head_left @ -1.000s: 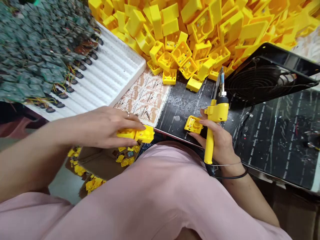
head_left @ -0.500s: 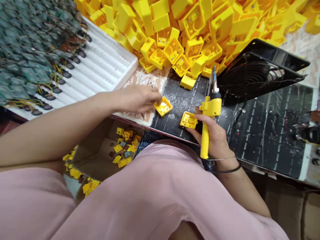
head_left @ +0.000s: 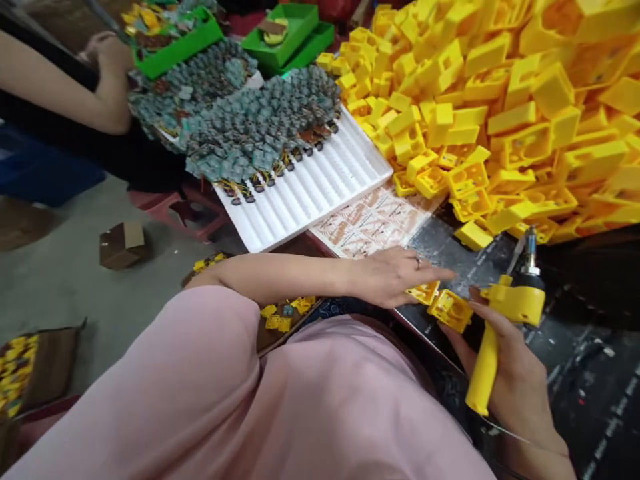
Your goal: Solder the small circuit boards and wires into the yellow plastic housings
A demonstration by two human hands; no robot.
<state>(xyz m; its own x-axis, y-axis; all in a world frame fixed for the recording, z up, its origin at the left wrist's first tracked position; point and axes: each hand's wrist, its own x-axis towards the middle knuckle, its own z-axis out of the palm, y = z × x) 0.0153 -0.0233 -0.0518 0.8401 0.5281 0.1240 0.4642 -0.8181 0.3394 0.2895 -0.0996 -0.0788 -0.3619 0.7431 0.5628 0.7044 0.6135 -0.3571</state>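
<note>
My left hand [head_left: 387,277] is closed on a small open yellow plastic housing [head_left: 424,292], its index finger stretched out over the top. Right beside that piece, a second yellow housing [head_left: 451,311] is pinched between the thumb and fingers of my right hand [head_left: 517,363], open side up. The two housings are edge to edge, possibly touching. Also in my right hand is a yellow soldering gun [head_left: 515,303], its metal tip pointing away from me and its handle lying across the palm.
A big heap of yellow housings [head_left: 450,127] covers the back right. White ribbed foam tray [head_left: 300,207] carries many green circuit boards with wires [head_left: 260,127]. Green trays [head_left: 285,40] stand behind. A co-worker's arm [head_left: 65,80] is at far left; a carton [head_left: 123,245] is on the floor.
The view has swung left, bringing the co-worker and floor into sight. My left hand has brought its housing up against the one in my right hand.
</note>
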